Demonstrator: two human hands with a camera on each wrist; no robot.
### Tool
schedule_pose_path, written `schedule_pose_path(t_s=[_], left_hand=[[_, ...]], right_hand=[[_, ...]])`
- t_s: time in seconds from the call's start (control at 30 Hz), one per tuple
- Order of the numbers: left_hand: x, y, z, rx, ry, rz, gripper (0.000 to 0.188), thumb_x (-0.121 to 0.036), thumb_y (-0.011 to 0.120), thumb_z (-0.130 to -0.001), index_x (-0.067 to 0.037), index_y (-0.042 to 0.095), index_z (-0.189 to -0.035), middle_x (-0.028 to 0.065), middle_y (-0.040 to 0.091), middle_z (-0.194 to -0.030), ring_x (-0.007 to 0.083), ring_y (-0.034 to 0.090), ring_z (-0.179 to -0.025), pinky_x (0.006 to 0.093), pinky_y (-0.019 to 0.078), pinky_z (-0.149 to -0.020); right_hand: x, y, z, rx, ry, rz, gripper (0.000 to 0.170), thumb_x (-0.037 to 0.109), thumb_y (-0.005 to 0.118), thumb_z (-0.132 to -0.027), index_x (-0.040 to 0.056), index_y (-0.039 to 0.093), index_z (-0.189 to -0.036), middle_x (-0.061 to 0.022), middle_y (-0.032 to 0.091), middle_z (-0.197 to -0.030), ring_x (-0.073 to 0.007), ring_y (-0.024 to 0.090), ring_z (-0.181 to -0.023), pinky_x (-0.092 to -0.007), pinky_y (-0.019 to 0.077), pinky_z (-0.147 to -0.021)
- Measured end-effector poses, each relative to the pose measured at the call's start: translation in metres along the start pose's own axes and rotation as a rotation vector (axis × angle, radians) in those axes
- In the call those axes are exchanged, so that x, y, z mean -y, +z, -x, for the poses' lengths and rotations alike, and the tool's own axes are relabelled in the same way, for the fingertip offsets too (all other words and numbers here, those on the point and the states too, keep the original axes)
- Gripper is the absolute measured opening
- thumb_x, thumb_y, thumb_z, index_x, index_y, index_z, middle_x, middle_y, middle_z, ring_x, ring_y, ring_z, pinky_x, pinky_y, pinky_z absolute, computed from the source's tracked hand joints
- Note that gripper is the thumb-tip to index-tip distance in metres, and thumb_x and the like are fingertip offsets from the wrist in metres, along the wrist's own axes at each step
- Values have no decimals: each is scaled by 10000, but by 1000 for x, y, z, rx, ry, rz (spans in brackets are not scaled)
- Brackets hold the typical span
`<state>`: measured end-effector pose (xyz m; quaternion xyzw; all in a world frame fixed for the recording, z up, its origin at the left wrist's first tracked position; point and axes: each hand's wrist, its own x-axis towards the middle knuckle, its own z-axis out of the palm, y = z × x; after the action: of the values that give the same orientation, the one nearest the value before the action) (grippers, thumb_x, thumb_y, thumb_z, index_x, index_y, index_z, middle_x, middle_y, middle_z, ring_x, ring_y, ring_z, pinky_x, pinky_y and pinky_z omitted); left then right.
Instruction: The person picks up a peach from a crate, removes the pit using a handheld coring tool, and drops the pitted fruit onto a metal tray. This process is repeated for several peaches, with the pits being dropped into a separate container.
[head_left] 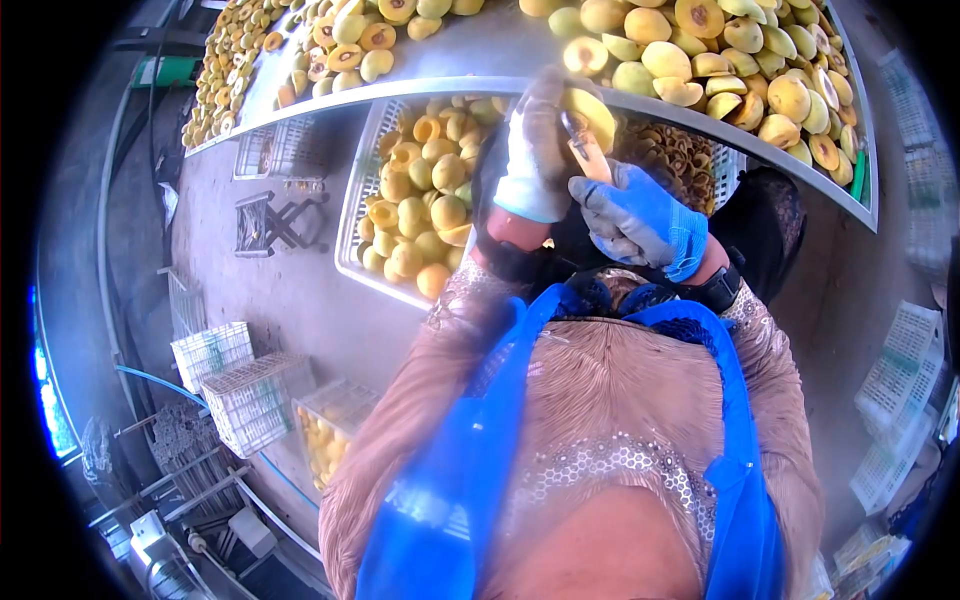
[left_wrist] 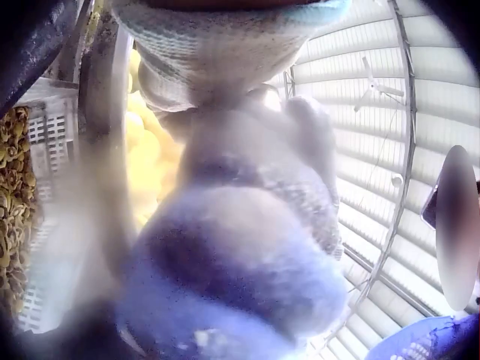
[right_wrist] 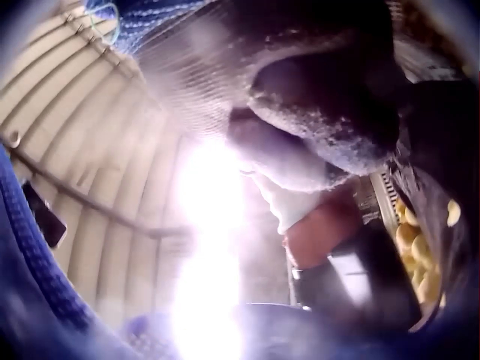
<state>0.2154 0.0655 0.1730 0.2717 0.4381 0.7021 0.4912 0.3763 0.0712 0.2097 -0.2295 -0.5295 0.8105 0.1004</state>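
Observation:
In the head view my left hand (head_left: pixel 538 150), in a whitish knit glove, holds a yellow peach half (head_left: pixel 592 118) over the metal table's front edge. My right hand (head_left: pixel 640 215), gloved in blue and grey, grips a small tool (head_left: pixel 590 155) with a pale wooden handle. Its dark tip overlaps the peach's near side. The left wrist view has the blue-grey glove (left_wrist: pixel 232 255) close below the white one (left_wrist: pixel 225 60), both blurred. Curled gloved fingers (right_wrist: pixel 322 112) fill the top of the right wrist view, where the tool is hidden.
Peach halves (head_left: pixel 745 60) lie heaped on the metal table (head_left: pixel 470 60). Beneath its edge stand a white crate (head_left: pixel 345 245) of peach halves and another holding brown pits (head_left: pixel 675 165). A folding stool (head_left: pixel 270 225) and white crates (head_left: pixel 255 400) stand on the floor at left.

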Motion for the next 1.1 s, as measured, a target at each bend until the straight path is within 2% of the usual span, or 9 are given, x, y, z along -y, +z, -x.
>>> schedule_pose_path(t_s=[0.27, 0.43, 0.53, 0.63, 0.8, 0.83, 0.93, 0.97, 1.1], left_hand=[[-19, 16, 18, -169, 155, -155, 366, -347, 498, -982, -18, 658, -992, 72, 674, -818, 137, 612, -665, 262, 479, -578], [-28, 23, 24, -115, 28, 155, 295, -270, 589, -940, 13, 633, -1009, 103, 678, -869, 188, 645, -710, 299, 526, -663], [-26, -15, 10, -190, 1008, -1247, 231, -140, 661, -854, 28, 623, -1009, 144, 664, -868, 234, 651, -760, 333, 538, -702], [-30, -51, 19, -439, 367, -468, 229, -166, 622, -914, 17, 602, -1050, 118, 621, -872, 230, 621, -826, 338, 530, -726], [-31, -201, 13, -748, 472, -367, 361, -326, 533, -1006, 15, 592, -1109, 77, 638, -918, 160, 583, -799, 302, 510, -712], [-37, -215, 13, -775, 487, -561, 383, -331, 547, -973, -2, 591, -1165, 151, 644, -1090, 231, 626, -942, 363, 527, -806], [7, -312, 6, -610, 89, -2132, 422, -315, 588, -900, -52, 587, -1230, 223, 559, -1288, 330, 580, -1153, 443, 500, -938], [4, -328, 10, -222, -219, -1994, 495, -296, 610, -837, -109, 570, -1294, 244, 413, -1440, 384, 462, -1297, 495, 435, -1037], [-64, -207, -45, -386, 360, -1568, 329, -245, 651, -850, -64, 665, -1124, 166, 694, -910, 355, 659, -911, 420, 516, -843]], right_hand=[[5, 16, 1, -78, 11, 34, 334, 250, 523, -976, -45, 621, -1098, -88, 655, -884, -143, 591, -783, -303, 480, -680], [-31, -15, 1, 183, 226, -452, 162, 226, 572, -987, 120, 452, -959, 72, 340, -556, -17, 284, -382, -185, 221, -334], [-40, -18, 5, 139, 128, -241, 167, 249, 576, -987, 139, 454, -956, 69, 349, -561, -19, 289, -379, -186, 218, -334], [-102, -52, 5, 7, 87, 46, 186, 284, 591, -979, 152, 462, -957, 68, 371, -564, -26, 310, -379, -195, 212, -336], [-102, -78, 18, -316, 483, -165, 225, 296, 594, -968, 163, 465, -842, 75, 385, -550, -41, 333, -371, -223, 223, -323], [-104, -79, 15, -303, 475, -173, 225, 301, 601, -964, 164, 460, -853, 73, 387, -551, -44, 343, -374, -223, 227, -322], [-109, -76, 6, -309, 513, -137, 232, 314, 611, -956, 166, 451, -879, 67, 394, -558, -53, 365, -381, -225, 237, -320], [-109, -74, 1, -329, 520, -118, 234, 318, 613, -954, 167, 448, -886, 65, 397, -561, -57, 371, -383, -225, 241, -320], [-110, -80, 9, -285, 420, -136, 248, 335, 614, -952, 150, 457, -901, 34, 421, -583, -67, 379, -392, -228, 251, -329]])
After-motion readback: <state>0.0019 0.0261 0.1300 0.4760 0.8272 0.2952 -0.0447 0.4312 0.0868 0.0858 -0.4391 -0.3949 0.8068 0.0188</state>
